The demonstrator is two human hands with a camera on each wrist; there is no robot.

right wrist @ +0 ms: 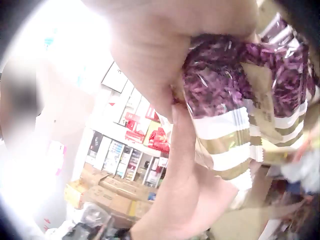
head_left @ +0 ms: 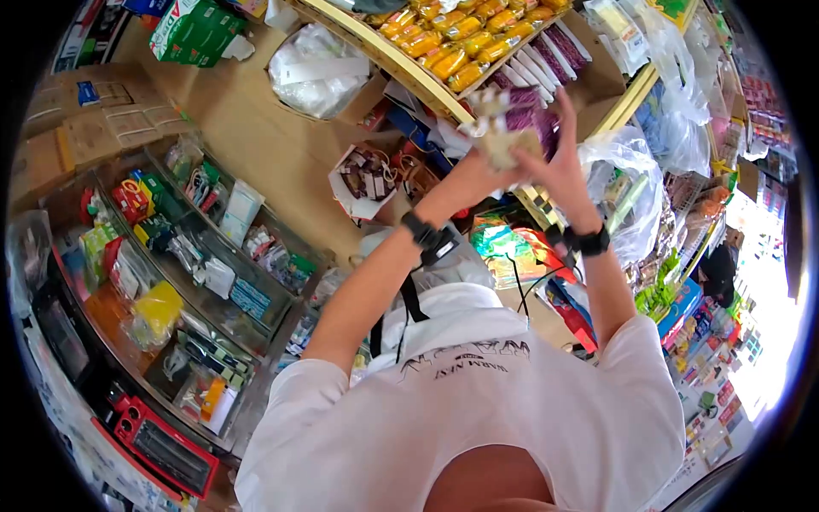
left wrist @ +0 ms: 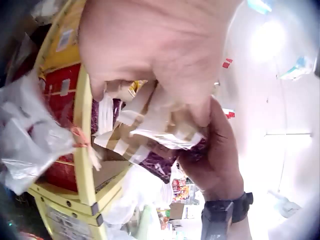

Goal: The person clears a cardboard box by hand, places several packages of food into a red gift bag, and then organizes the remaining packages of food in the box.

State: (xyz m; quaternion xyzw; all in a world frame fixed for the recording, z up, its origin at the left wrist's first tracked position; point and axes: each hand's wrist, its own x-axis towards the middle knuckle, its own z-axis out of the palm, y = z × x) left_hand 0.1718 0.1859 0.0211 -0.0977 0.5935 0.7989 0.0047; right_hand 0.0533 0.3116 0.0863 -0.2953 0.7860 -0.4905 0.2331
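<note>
Both hands meet over the shelf's front corner around a few snack packets (head_left: 525, 118) of purple shreds, in clear wrappers with white and gold bands. My left hand (head_left: 486, 173) grips packets from below in the head view. Its fingers curl round the wrappers in the left wrist view, where purple shreds show at the packet ends (left wrist: 159, 165). The right hand (head_left: 565, 162) holds packets from the other side, thumb and fingers spread around them. From the right wrist, two packets (right wrist: 215, 85) hang side by side under the right palm (right wrist: 170, 35).
Beyond the hands, an open carton holds rows of yellow-wrapped snacks (head_left: 465, 30) beside more purple packets (head_left: 554, 55). A box of small packets (head_left: 365, 181) stands lower left. Plastic bags (head_left: 627, 183) hang at the right. Divided bins (head_left: 153, 247) of goods line the left.
</note>
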